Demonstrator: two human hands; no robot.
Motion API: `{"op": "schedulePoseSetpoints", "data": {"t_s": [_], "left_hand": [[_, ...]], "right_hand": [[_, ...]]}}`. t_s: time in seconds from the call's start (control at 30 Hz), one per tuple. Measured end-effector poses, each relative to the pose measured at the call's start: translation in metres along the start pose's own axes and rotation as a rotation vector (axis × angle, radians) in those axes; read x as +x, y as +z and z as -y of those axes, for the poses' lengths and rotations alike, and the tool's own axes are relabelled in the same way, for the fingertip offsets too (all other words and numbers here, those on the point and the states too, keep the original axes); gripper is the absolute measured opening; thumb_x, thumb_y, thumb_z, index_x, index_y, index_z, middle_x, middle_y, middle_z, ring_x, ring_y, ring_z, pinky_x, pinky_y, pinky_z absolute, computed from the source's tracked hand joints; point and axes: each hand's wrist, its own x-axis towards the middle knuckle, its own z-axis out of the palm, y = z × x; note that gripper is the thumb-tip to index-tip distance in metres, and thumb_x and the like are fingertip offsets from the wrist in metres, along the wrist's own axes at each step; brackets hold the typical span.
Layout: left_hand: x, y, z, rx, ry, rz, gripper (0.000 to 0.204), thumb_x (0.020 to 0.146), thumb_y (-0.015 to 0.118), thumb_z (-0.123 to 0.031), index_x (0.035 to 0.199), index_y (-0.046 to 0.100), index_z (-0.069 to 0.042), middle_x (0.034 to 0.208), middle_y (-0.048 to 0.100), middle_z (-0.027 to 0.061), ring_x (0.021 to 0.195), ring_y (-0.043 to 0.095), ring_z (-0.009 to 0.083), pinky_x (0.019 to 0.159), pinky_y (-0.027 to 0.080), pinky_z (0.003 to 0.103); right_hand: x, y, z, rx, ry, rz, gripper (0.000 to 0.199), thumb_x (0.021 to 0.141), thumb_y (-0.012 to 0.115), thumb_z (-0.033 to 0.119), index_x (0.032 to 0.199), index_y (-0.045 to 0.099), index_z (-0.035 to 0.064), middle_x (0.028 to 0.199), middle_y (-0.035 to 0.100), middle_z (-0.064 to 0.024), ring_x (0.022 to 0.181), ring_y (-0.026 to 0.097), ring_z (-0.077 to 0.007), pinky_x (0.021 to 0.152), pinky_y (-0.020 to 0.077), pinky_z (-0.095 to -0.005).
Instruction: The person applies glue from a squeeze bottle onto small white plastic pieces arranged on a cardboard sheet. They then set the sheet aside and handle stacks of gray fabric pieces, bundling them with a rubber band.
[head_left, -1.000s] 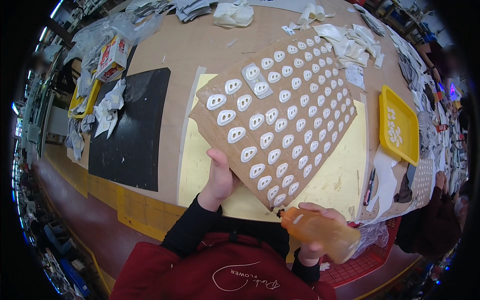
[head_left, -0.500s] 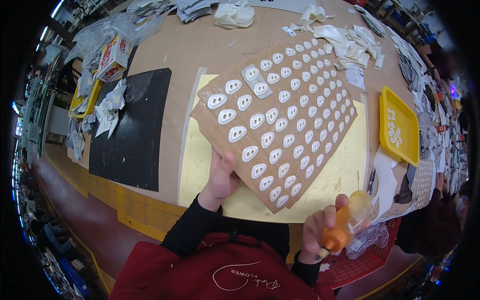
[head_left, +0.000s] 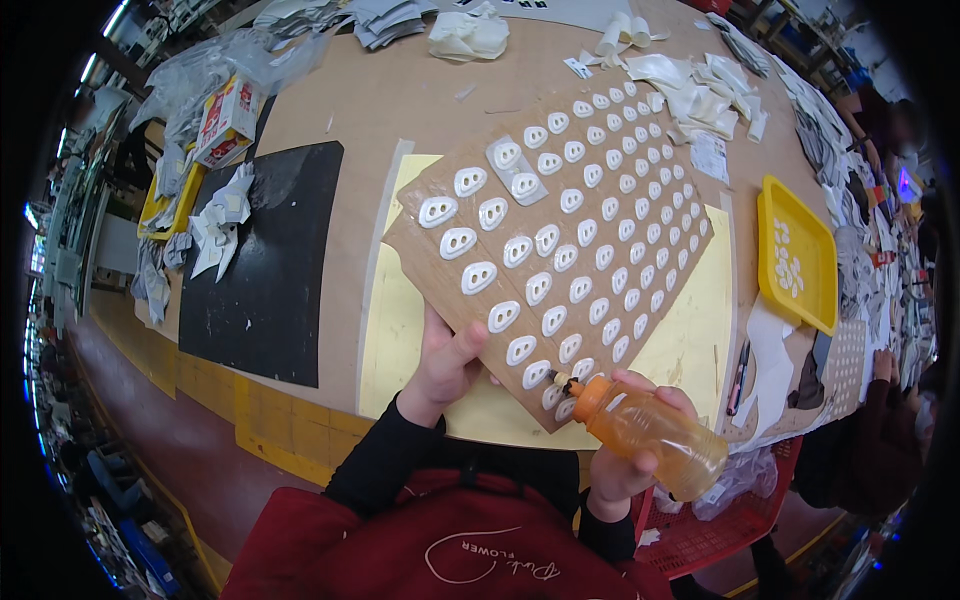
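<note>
A brown board (head_left: 418, 252) is tilted up in front of me, covered with rows of small white rounded pieces (head_left: 479, 277), each with two holes. My left hand (head_left: 450, 358) grips its lower left edge, thumb on top and fingers underneath. In my right hand (head_left: 622, 472) is a clear squeeze bottle (head_left: 660, 440) with an orange cap and amber liquid inside. Its dark-tipped nozzle points left, right over the pieces at the board's near corner; whether it touches one I cannot tell. A small translucent patch (head_left: 515, 170) bearing two pieces lies on the board's upper left.
Under the board lies a pale yellow sheet (head_left: 690, 355). A black mat (head_left: 260, 310) is at left, a yellow tray (head_left: 829, 255) with white pieces at right. A pen (head_left: 739, 378) lies near the tray. A red basket (head_left: 690, 560) stands below the table edge. Another person's sleeve (head_left: 865, 435) shows at right.
My right hand has turned the bottle and brought its nozzle up and left to the board's near corner. The board has shifted only slightly in my left hand.
</note>
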Motion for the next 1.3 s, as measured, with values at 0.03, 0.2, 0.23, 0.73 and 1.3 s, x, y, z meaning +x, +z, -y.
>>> {"op": "schedulePoseSetpoints", "data": {"t_s": [0.03,0.2,0.23,0.73,1.3], "left_hand": [[0.0,0.0,0.0,-0.004,-0.001,0.005,0.071,0.088,0.062,-0.024,0.14,0.014,-0.014,0.12,0.047,0.0145,0.088,0.061,0.0227,0.046,0.049,0.027],[-0.001,-0.002,0.0,0.003,-0.011,0.018,0.07,0.088,0.061,-0.023,0.139,0.015,-0.014,0.118,0.048,0.0142,0.082,0.061,0.0207,0.045,0.048,0.026],[-0.001,-0.002,0.0,0.005,-0.015,0.015,0.069,0.088,0.061,-0.023,0.139,0.015,-0.014,0.117,0.048,0.0141,0.081,0.061,0.0205,0.045,0.048,0.026],[-0.001,0.002,0.0,-0.017,-0.044,0.017,0.07,0.086,0.063,-0.017,0.137,0.015,-0.012,0.115,0.048,0.0138,0.076,0.061,0.018,0.044,0.048,0.024],[-0.003,0.006,-0.002,0.146,-0.037,-0.042,0.069,0.085,0.064,-0.033,0.135,0.024,-0.007,0.109,0.054,0.0155,0.067,0.061,0.0184,0.038,0.044,0.023]], "right_hand": [[0.0,0.0,-0.001,-0.002,-0.009,0.003,0.074,0.078,0.061,0.062,0.117,0.04,0.0027,0.099,0.06,-0.0266,0.094,0.061,-0.0326,0.079,0.0528,-0.038],[-0.002,-0.003,-0.002,0.042,-0.009,0.06,0.073,0.078,0.063,0.059,0.119,0.039,0.0024,0.101,0.058,-0.0289,0.097,0.06,-0.0346,0.08,0.0533,-0.0397],[-0.004,-0.004,-0.001,0.055,-0.001,0.074,0.073,0.078,0.064,0.058,0.119,0.039,0.0022,0.102,0.057,-0.0292,0.097,0.06,-0.0353,0.08,0.0534,-0.0403],[-0.007,-0.02,-0.001,-0.014,-0.261,0.42,0.074,0.077,0.071,0.048,0.121,0.037,-0.001,0.109,0.052,-0.0304,0.094,0.061,-0.0422,0.076,0.0563,-0.0443],[0.001,0.004,0.018,-0.129,-0.073,0.225,0.078,0.077,0.067,0.057,0.119,0.04,-0.0022,0.105,0.055,-0.0322,0.094,0.061,-0.0381,0.077,0.0545,-0.0401]]}}
